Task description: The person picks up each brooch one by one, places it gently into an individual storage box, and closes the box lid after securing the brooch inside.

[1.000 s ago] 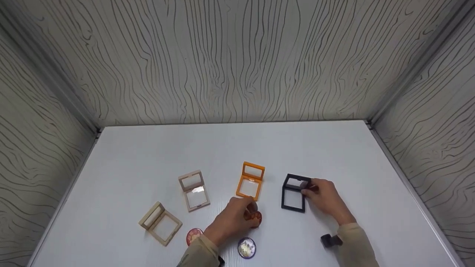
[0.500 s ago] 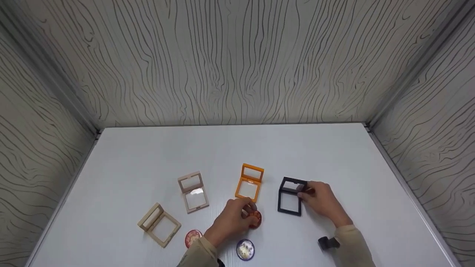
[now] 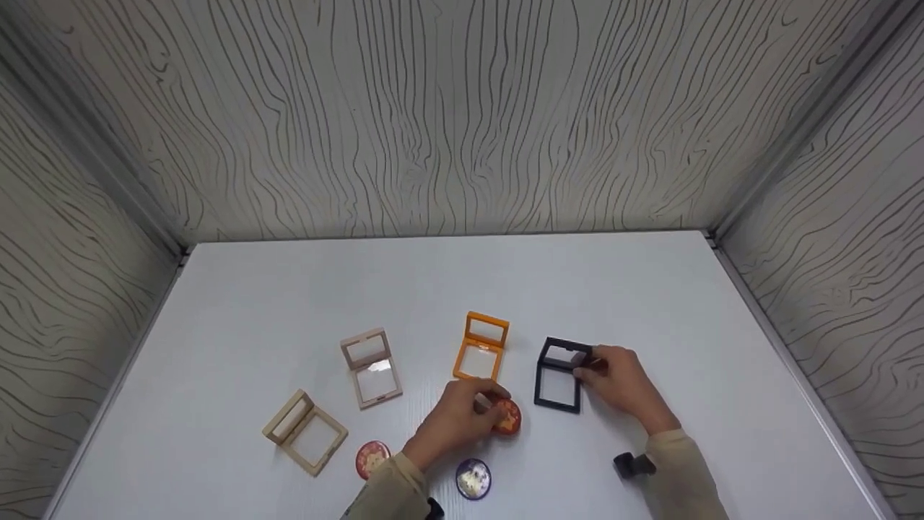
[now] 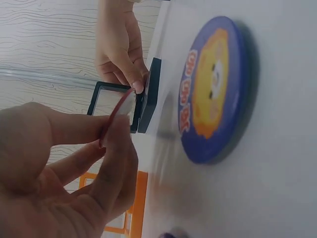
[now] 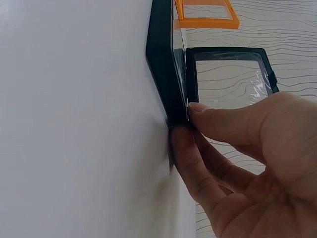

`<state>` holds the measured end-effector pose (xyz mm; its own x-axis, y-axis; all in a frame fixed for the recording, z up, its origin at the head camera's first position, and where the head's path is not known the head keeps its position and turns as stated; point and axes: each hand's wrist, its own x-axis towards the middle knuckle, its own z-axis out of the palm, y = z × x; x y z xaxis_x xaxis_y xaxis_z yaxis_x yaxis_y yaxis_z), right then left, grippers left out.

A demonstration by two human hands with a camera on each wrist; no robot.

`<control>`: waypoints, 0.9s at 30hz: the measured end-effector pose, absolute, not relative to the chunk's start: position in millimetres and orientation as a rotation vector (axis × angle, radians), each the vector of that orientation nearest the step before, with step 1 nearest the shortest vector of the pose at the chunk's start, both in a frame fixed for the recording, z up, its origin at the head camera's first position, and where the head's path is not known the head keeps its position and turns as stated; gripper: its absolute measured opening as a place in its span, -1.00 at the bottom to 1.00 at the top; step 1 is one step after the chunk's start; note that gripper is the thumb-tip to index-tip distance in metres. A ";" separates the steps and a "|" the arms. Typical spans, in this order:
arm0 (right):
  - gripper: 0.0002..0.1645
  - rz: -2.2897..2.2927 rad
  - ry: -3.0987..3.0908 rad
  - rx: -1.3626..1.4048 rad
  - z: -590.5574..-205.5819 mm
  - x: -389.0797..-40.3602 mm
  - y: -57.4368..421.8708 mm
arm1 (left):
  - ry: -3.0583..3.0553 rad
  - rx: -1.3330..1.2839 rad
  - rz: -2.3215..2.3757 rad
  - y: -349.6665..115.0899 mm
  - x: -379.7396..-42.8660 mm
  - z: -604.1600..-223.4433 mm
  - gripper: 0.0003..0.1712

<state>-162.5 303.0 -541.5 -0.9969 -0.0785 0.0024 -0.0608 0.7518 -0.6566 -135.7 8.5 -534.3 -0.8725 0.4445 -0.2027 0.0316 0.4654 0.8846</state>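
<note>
My left hand (image 3: 453,419) pinches a round red-rimmed badge (image 3: 511,417) between thumb and fingers. Its orange-patterned face shows in the head view; the left wrist view has it nearly edge-on. My right hand (image 3: 628,379) pinches a black hinged display frame (image 3: 556,366) at its right side by the hinge, thumb on the inner side. This frame lies unfolded, its lid raised, with clear film in both halves (image 5: 228,79). A purple-rimmed badge (image 3: 473,479) with a yellow character lies on the table just below my left hand.
An orange frame (image 3: 478,360) lies unfolded beyond my left hand. Further left are a pinkish frame (image 3: 375,379) and a beige one (image 3: 315,440), both unfolded. A pink-red badge (image 3: 372,460) rests by my left sleeve. Patterned walls (image 3: 447,123) enclose the white table (image 3: 447,278).
My left hand has shifted slightly right and turned the red-rimmed badge so more of its face shows. My right hand has slid the black frame slightly left.
</note>
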 end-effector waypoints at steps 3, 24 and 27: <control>-0.88 -1.100 2.909 -0.119 -540.5 -163.3 302.0 | 2.323 0.396 1.416 13.6 -139.1 -534.9 -0.81; -0.87 -1.078 2.905 -0.100 -540.3 -162.5 304.0 | 2.281 0.252 1.459 49.7 -160.3 -527.5 -0.82; -0.87 -1.086 2.895 -0.097 -540.9 -161.3 305.7 | 2.282 0.240 1.471 57.3 -161.5 -528.7 -0.81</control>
